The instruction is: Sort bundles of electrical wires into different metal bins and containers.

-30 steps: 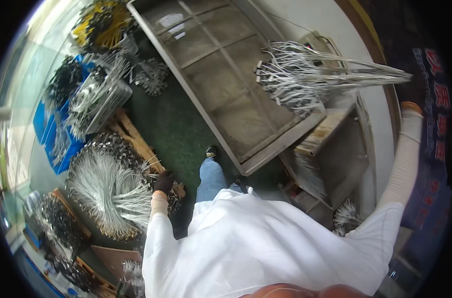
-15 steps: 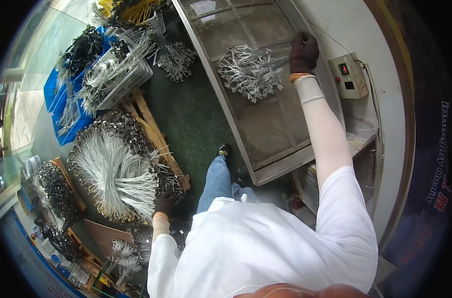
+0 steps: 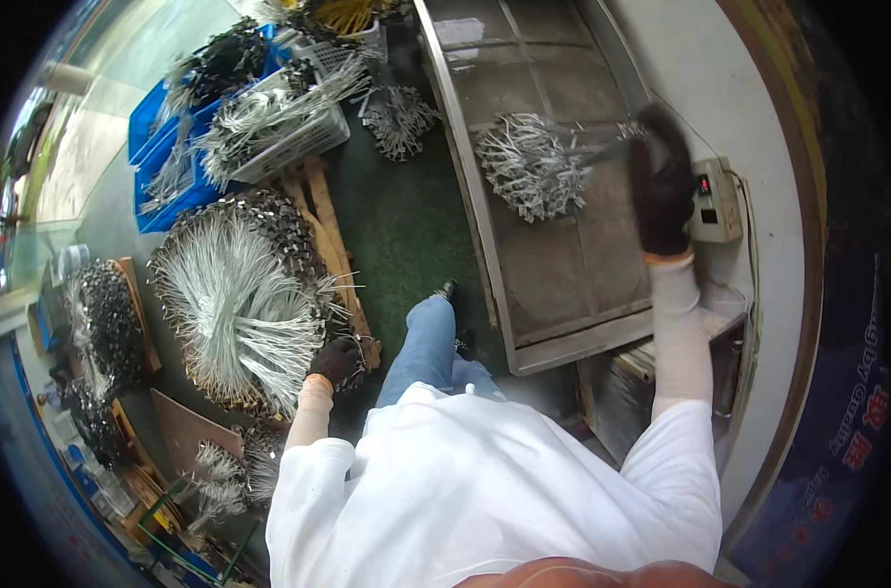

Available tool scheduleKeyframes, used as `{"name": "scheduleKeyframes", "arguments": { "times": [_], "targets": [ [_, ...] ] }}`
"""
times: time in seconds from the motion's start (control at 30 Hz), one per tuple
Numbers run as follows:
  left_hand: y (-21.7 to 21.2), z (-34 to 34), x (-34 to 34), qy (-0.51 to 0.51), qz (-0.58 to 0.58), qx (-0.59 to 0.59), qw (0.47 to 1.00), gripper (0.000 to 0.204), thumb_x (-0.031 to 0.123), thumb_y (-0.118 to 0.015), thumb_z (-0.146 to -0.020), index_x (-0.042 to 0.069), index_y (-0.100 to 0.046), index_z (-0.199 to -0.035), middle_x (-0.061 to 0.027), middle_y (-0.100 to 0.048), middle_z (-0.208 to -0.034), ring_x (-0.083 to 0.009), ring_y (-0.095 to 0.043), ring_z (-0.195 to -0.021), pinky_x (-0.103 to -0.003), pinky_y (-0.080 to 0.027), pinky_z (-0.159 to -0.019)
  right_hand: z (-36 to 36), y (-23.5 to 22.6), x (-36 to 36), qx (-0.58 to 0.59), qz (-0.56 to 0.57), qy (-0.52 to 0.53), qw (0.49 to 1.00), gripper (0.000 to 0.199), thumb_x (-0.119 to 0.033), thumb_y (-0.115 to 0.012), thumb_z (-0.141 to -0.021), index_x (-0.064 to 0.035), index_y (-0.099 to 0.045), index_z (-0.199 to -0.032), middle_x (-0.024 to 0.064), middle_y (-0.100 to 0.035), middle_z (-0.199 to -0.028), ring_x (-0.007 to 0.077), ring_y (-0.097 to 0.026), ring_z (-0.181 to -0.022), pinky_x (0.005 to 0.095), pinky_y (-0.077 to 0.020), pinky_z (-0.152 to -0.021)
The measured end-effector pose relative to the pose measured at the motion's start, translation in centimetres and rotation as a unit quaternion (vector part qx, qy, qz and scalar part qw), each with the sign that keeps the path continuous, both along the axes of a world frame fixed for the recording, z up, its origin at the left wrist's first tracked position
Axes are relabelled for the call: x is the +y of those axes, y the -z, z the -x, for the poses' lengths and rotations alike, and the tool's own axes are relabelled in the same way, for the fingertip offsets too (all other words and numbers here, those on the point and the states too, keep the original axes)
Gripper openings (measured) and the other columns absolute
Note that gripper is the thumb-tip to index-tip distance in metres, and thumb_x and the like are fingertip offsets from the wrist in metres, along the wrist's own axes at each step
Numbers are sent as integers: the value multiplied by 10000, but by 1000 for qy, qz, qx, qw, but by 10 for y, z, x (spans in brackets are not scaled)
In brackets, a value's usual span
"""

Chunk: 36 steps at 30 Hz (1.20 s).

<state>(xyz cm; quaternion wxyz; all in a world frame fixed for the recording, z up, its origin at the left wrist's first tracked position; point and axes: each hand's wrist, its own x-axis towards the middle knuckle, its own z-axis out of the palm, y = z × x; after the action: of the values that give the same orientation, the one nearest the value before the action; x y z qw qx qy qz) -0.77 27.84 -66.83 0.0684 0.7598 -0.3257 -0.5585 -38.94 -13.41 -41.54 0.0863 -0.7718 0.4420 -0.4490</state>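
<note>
In its dark glove, my right hand (image 3: 664, 181) is at the right rim of a long shallow metal tray (image 3: 504, 333), smeared by motion. It appears closed around the narrow end of a bundle of grey cables (image 3: 533, 167). The bundle's many loose ends fan out to the left over the tray. Low on the left, my gloved left hand (image 3: 339, 363) is beside a large pile of white cables (image 3: 225, 284), close to the dark connectors at its edge. Its fingers are too dark to make out.
Blue bins (image 3: 153, 127) and a white basket (image 3: 303, 145) with cable bundles stand at the far left. A wooden pallet (image 3: 333, 235) lies under the large pile. On the right wall is a control box (image 3: 718, 201). More cable piles (image 3: 107, 323) lie farther left.
The view has tilted and shifted. My right hand has moved right, from inside the tray to its right rim, with the cable bundle trailing from it. My left hand stays beside the large pile.
</note>
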Motion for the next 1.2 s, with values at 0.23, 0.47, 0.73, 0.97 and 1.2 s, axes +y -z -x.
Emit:
{"name": "scheduleKeyframes", "arguments": {
  "times": [0.23,0.47,0.73,0.97,1.2],
  "targets": [
    [100,-92,-61,-47,23,13,999,349,274,-580,-861,61,-713,-1103,-173,-716,-1064,-345,-672,-1014,-403,-501,-905,-127,107,-18,111,-262,-243,927,523,-173,-749,-812,-39,-567,-1283,168,-654,-1189,335,-620,-1114,402,-486,-972],
    [67,-161,-213,-23,102,-78,992,379,328,-566,-915,77,-665,-1181,-165,-685,-1136,-353,-653,-1044,-406,-504,-907,-277,318,-182,80,-501,-85,857,978,-387,-851,-699,-30,-362,-1466,225,-492,-1424,361,-473,-1329,402,-387,-1109],
    [99,-221,-189,-153,-59,-28,986,365,311,-609,-891,69,-675,-1157,-162,-687,-1137,-335,-640,-1075,-392,-485,-929,-451,504,-332,62,-462,-33,884,1250,-416,-915,-588,34,-194,-1505,262,-332,-1512,359,-333,-1411,384,-286,-1168],
    [116,-212,-160,-212,-178,33,960,329,300,-599,-887,93,-689,-1126,-136,-697,-1107,-316,-652,-1042,-385,-490,-914,-503,564,-366,-149,-458,-6,877,914,-348,-891,-676,-1,-452,-1398,163,-565,-1333,265,-534,-1242,362,-406,-1100],
    [106,-208,-211,-246,-140,67,957,305,257,-610,-887,55,-676,-1105,-114,-691,-1005,-250,-649,-936,-345,-495,-841,-476,549,-377,307,-89,-205,925,163,-207,-689,-818,-70,-680,-906,86,-667,-933,256,-644,-886,364,-516,-821]
  ]
}}
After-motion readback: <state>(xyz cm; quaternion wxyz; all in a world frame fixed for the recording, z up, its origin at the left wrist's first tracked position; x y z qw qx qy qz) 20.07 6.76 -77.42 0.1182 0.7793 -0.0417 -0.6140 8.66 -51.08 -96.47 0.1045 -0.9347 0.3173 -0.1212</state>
